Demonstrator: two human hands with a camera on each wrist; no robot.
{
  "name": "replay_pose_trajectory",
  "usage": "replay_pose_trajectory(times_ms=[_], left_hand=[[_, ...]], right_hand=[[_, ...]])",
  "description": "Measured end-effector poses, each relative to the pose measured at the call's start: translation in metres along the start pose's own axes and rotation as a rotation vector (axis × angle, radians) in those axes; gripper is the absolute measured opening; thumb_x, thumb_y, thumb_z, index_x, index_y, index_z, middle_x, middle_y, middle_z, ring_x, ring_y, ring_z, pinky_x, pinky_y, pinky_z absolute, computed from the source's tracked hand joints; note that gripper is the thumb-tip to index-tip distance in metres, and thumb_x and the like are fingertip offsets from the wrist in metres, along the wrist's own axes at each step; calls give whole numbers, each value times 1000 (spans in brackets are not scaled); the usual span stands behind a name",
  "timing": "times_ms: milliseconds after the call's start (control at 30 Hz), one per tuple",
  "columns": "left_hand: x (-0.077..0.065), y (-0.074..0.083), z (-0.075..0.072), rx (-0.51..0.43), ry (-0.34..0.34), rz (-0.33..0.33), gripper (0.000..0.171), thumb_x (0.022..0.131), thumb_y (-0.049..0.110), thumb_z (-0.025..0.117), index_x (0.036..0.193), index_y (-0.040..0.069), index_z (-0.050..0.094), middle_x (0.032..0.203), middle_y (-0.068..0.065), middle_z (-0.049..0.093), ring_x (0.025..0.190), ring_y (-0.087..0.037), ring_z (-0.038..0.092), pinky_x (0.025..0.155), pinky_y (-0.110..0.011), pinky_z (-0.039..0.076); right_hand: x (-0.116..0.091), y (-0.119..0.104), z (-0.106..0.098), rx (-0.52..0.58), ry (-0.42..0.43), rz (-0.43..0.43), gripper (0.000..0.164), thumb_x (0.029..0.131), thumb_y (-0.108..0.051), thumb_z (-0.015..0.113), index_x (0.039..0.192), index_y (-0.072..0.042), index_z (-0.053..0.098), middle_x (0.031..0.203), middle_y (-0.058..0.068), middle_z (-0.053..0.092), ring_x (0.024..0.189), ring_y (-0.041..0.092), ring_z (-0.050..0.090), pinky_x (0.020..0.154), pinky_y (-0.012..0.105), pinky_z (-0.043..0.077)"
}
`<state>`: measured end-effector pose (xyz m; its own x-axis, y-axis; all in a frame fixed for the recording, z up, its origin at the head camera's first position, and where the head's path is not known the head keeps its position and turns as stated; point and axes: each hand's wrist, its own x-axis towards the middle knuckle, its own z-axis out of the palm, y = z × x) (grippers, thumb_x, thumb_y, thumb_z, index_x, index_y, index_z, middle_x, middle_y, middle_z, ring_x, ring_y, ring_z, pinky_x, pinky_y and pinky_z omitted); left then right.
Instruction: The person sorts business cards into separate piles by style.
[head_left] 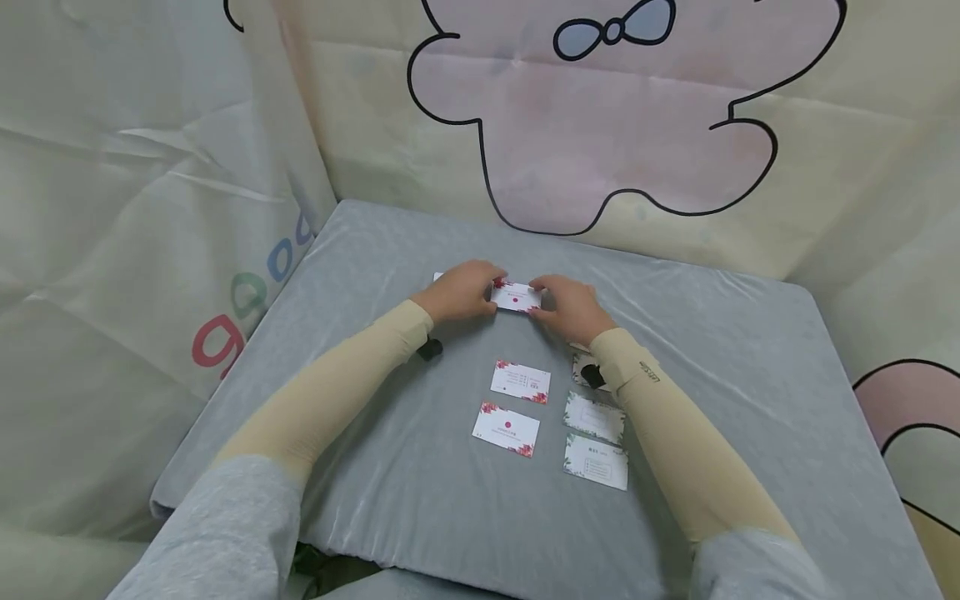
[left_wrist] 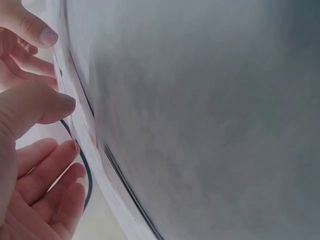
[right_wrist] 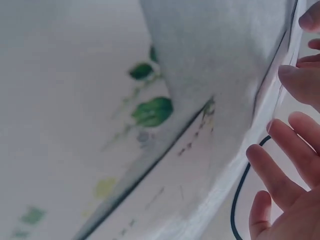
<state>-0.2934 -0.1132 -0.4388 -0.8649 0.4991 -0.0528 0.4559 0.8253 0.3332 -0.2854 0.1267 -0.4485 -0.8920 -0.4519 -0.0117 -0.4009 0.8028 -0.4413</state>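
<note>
Over the far middle of the table, my two hands hold a white business card with red flowers at its corners [head_left: 517, 297]. My left hand [head_left: 463, 292] pinches its left edge between thumb and fingers, and my right hand [head_left: 573, 307] pinches the right edge. From the left wrist, the left thumb [left_wrist: 52, 106] shows on the near side of the card's thin edge, the fingers behind it. In the right wrist view the right hand [right_wrist: 292, 170] has its thumb and index finger at the card while its other fingers spread loosely.
Nearer on the grey table cover [head_left: 405, 492] lie two red-flowered cards, one [head_left: 521, 382] above the other [head_left: 506, 429]. To their right is a column of green-leaf cards [head_left: 596, 462], the farthest partly behind my right wrist. Another white card [head_left: 438, 276] peeks out behind my left hand.
</note>
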Motion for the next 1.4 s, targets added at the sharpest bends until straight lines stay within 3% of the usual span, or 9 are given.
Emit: replay_pose_trajectory(times_ms=[367,1033,1400], left_hand=[[16,-10,2,37,-16,-8,60,92,27,70,146,9,51,136,-4,62,130,-20,54,114,-40,42],[20,-5,7,100,-88,2,59,93,28,70,147,11,51,131,-4,62,123,-20,55,113,-41,43],[14,-3,6,137,-39,-3,62,92,33,70,147,13,50,143,-6,57,133,-23,52,115,-41,41]], right_hand=[[16,8,6,14,18,25,53,92,-33,73,140,-15,58,141,7,60,136,28,51,103,59,33],[16,13,13,28,-33,93,54,92,-32,73,141,-17,56,148,7,55,142,31,45,108,68,29],[16,13,3,3,-33,77,58,91,-36,74,143,-20,54,146,5,57,134,27,52,104,62,26]])
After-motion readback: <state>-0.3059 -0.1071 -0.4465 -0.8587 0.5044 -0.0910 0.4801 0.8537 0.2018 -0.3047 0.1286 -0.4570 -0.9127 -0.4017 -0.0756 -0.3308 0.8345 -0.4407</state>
